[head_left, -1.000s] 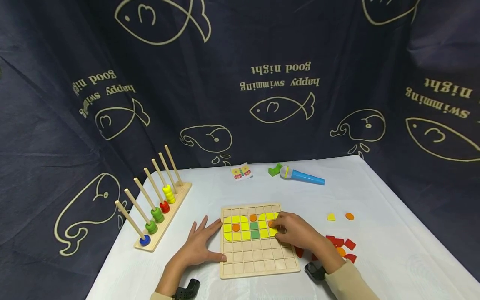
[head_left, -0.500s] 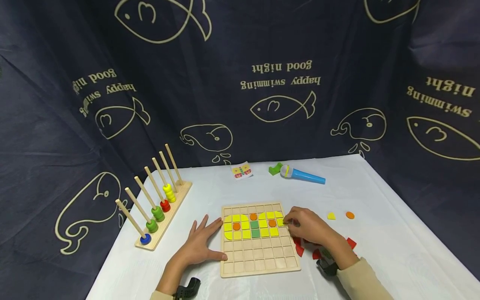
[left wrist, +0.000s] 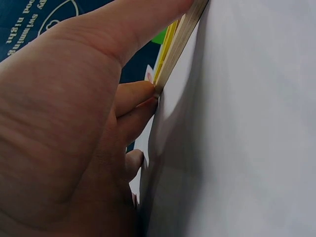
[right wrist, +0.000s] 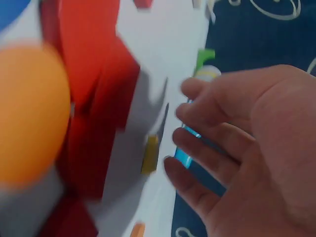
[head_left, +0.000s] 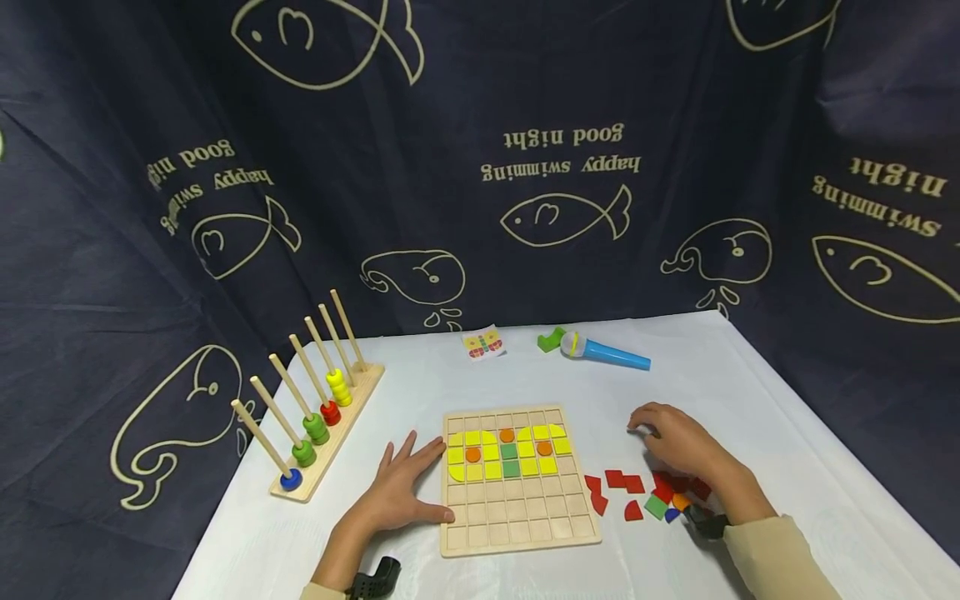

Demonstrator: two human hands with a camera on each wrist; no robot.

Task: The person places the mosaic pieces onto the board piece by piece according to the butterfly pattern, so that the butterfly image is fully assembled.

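A wooden grid board (head_left: 517, 508) lies on the table with yellow, orange and green tiles set in its upper rows. My left hand (head_left: 397, 492) is spread at its left side, thumb and fingertips touching the edge. In the left wrist view the thumb lies over the board's wooden edge (left wrist: 180, 49). To the right of the board my right hand (head_left: 678, 442) hovers, fingers loosely bent and holding nothing. Below its fingertips, in the right wrist view, is a yellow tile (right wrist: 149, 154), with an orange piece (right wrist: 138, 229) near it. The hand hides both in the head view.
Loose red tiles (head_left: 625, 481), a green square (head_left: 656, 506) and other pieces lie right of the board. A bead rack (head_left: 330, 450) stands at left. Toward the back are a butterfly picture card (head_left: 482, 342), a green block (head_left: 551, 338) and a blue toy microphone (head_left: 611, 353).
My right hand has left the board's right side and moved right, over the loose pieces. A yellow square now shows in the board where its fingertips were. The left hand stays put.
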